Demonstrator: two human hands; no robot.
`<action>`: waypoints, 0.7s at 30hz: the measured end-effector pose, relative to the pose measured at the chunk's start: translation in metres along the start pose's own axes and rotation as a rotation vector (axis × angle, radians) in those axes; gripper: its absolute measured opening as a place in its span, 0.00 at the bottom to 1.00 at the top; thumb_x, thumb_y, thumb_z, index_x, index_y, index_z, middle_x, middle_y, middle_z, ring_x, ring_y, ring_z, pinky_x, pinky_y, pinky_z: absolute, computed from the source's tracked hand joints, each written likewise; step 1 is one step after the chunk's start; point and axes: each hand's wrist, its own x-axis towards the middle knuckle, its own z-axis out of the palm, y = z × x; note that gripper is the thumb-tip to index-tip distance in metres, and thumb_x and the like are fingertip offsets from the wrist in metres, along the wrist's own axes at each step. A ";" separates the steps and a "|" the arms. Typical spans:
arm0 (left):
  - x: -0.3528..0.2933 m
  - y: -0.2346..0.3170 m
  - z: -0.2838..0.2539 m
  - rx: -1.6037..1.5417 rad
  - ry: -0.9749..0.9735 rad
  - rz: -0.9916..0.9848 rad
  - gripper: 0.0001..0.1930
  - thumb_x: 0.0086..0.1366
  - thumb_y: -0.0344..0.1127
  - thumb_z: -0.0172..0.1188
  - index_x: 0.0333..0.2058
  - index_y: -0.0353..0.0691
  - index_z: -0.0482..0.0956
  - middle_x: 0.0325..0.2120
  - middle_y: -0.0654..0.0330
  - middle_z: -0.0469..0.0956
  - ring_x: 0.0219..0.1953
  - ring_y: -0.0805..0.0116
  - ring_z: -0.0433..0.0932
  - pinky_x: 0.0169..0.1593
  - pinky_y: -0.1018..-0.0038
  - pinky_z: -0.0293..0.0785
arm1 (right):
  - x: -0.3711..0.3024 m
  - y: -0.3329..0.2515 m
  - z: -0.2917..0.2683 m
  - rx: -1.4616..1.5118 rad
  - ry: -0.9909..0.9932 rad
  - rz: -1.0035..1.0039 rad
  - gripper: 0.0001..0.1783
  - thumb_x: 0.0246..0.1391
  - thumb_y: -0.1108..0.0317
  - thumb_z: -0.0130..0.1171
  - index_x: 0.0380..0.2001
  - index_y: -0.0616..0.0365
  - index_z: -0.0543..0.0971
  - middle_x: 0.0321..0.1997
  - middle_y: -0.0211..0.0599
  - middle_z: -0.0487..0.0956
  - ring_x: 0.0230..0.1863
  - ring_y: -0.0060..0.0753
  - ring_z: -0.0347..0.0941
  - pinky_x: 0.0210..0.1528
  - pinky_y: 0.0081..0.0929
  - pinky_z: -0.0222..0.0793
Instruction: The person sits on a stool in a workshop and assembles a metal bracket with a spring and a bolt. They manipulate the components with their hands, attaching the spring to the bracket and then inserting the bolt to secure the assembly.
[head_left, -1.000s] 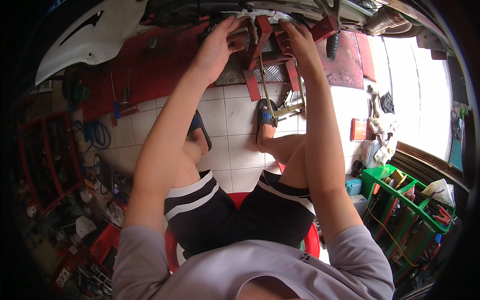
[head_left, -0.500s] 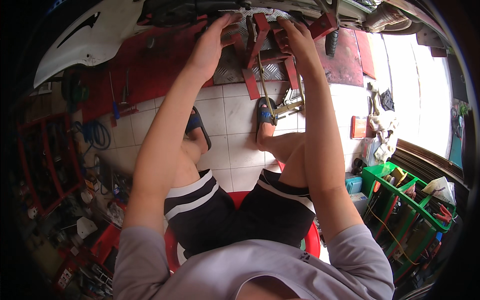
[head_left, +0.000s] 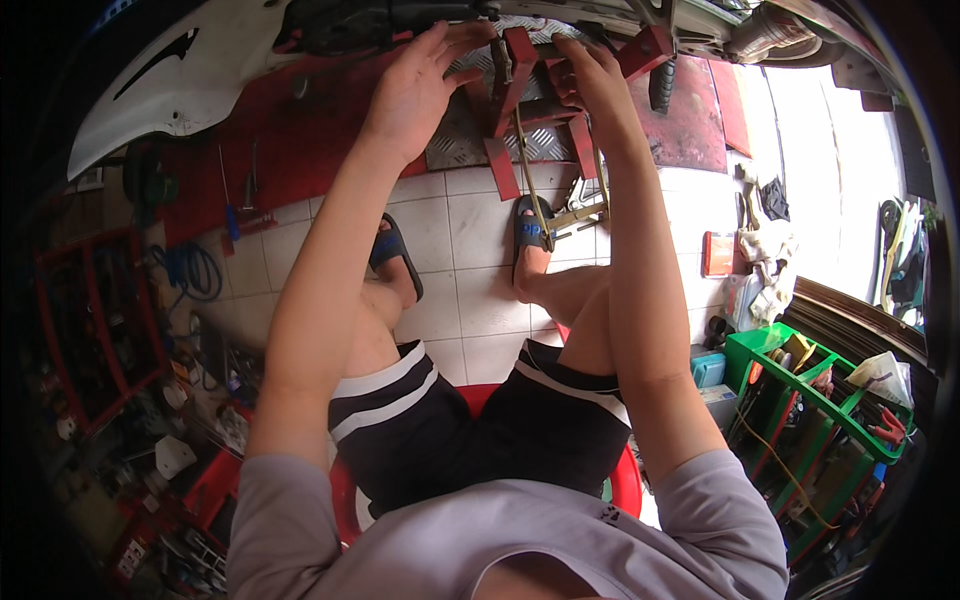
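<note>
A red metal stand (head_left: 512, 85) with angled legs rises in front of me at the top of the view. My left hand (head_left: 412, 100) is on its left side, fingers stretched out and thumb apart, fingertips close to the upright. A small dark metal piece (head_left: 503, 62) shows against that upright; whether my fingertips touch it I cannot tell. On the right side my right hand (head_left: 597, 80) has its fingers spread and lightly bent near the red arm (head_left: 645, 52). A brass-coloured metal frame (head_left: 550, 222) hangs below the stand, beside my right foot.
Vehicle parts (head_left: 400, 22) and a white body panel (head_left: 165, 95) border the top. A red platform (head_left: 330, 135) lies ahead, with a blue-handled screwdriver (head_left: 230, 215) by its edge. At right stands a green tool rack (head_left: 830, 400); left, a blue coiled hose (head_left: 190, 268) and red cabinet (head_left: 100, 310).
My left hand has turned slightly and its fingers have stretched farther right toward the stand's upright. The dark metal piece now shows there. My right hand has barely moved.
</note>
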 end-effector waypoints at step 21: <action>0.007 -0.023 0.009 0.406 0.124 -0.025 0.27 0.57 0.31 0.70 0.56 0.37 0.74 0.44 0.62 0.80 0.46 0.76 0.76 0.55 0.78 0.68 | 0.002 0.004 0.002 0.025 -0.010 -0.033 0.15 0.59 0.55 0.55 0.37 0.57 0.77 0.28 0.28 0.76 0.28 0.18 0.71 0.32 0.19 0.66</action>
